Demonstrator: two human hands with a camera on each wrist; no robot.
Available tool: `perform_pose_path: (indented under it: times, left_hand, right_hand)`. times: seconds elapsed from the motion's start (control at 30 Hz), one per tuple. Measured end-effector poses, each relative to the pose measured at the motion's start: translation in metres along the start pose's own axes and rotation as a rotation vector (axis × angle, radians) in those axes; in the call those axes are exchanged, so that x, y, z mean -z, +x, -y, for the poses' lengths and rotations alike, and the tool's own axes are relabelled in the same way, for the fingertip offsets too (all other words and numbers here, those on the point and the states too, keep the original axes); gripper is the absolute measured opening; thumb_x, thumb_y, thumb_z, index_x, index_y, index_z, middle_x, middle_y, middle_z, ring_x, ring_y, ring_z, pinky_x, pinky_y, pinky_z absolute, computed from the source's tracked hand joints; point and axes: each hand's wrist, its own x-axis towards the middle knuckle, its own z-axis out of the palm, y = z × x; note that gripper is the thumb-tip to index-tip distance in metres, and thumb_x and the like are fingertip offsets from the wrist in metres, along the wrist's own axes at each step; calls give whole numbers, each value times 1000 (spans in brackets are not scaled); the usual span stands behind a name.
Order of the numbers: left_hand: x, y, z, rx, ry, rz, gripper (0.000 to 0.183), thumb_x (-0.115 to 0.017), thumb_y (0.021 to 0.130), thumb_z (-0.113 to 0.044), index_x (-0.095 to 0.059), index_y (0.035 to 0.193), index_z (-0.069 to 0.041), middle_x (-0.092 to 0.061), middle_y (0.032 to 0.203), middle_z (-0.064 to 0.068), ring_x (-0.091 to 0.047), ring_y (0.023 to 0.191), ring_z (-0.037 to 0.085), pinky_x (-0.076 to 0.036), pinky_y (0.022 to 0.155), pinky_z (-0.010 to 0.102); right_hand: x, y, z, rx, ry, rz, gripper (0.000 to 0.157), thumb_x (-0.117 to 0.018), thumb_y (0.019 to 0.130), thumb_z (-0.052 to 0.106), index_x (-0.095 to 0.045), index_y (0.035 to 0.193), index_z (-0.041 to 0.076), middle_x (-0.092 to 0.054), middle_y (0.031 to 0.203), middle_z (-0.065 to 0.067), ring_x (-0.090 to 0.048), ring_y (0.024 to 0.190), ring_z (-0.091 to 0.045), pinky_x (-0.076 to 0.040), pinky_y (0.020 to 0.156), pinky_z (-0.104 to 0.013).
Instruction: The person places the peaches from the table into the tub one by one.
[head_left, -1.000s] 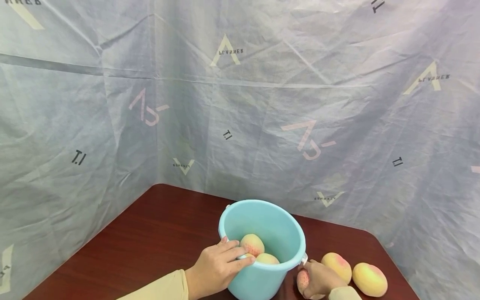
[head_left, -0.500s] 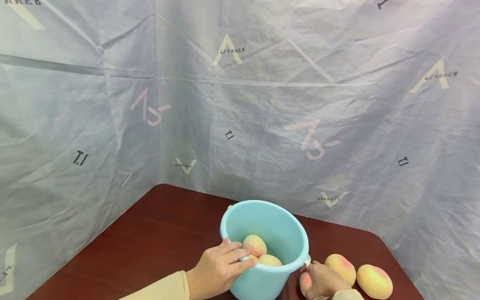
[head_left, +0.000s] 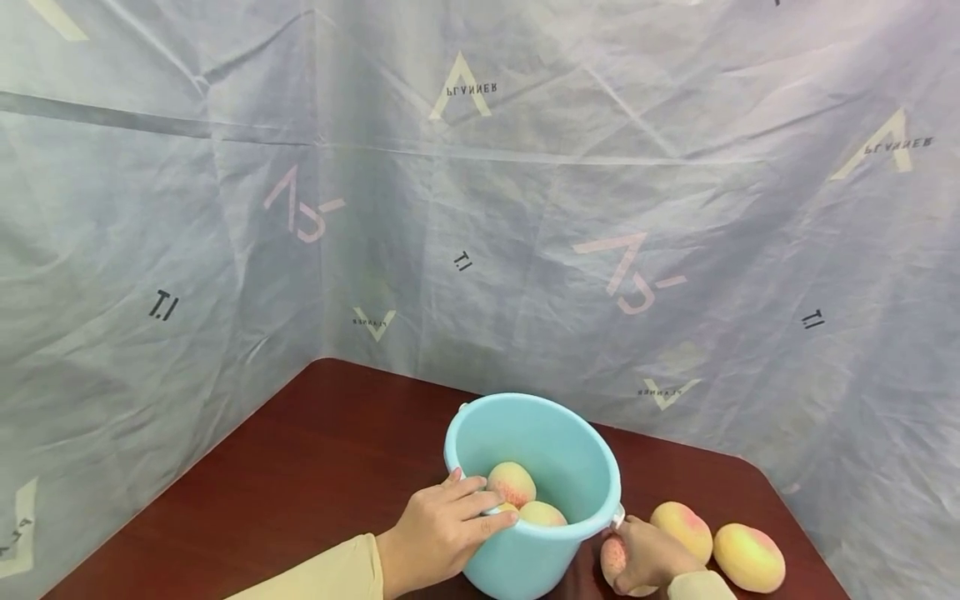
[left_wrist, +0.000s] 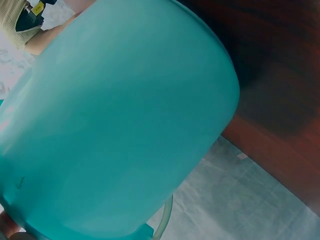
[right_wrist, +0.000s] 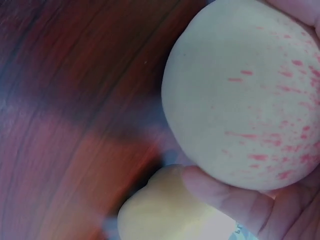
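The left hand (head_left: 441, 527) grips the blue bucket (head_left: 521, 567) by its rim; right of it, I see the right hand (head_left: 651, 553) clasping a speckled peach (right_wrist: 235, 100) near two yellow peaches (head_left: 748, 558).

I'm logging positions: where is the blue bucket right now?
In the head view, the blue bucket is low, just right of centre, with the left hand on its rim and the right hand just to its right.

Red-speckled peach (right_wrist: 240, 100) just beside the light-blue bucket (head_left: 525, 567)
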Motion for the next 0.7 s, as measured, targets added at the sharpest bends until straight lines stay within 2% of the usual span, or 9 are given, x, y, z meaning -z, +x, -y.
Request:
perform_pose_path:
  times: [0.17, 0.43, 0.6, 0.7]
  left_hand:
    - [3, 0, 0, 11, -6, 30, 38, -41, 100, -8, -75, 96, -22, -70, 94, -8, -62, 85, 10, -54, 76, 28]
    - [3, -3, -2, 27, 1, 53, 39, -39, 101, -10, -76, 98, -23, -70, 95, -8, -63, 86, 11, -55, 77, 30]
    - [3, -3, -2, 33, -5, 43, 39, -39, 101, -10, -76, 97, -23, -70, 95, -8, -62, 84, 10, -55, 76, 30]
    - [0, -1, -2, 26, -14, 30, 38, -40, 101, -10, -76, 98, -23, -70, 95, -8, -61, 84, 10, -54, 76, 29]
  right_hand:
    - [0, 0, -2, -2, 4, 13, 51, -77, 51, 9, -66, 101, 8, -60, 96, -4, -50, 74, -14, -46, 65, -30]
    - [3, -6, -17, 80, 23, -1, 46, -77, 56, 13, -62, 99, 9, -63, 90, 0, -51, 73, -4, -48, 66, -26]
    - [14, -11, -12, 131, 73, -58, 44, -78, 55, 15, -60, 95, 12, -58, 83, 10, -49, 69, 0, -45, 62, -24]
    - [22, -16, -8, 162, 61, -94, 43, -79, 55, 16, -59, 92, 16, -53, 79, 16, -46, 67, 2, -43, 59, -23]
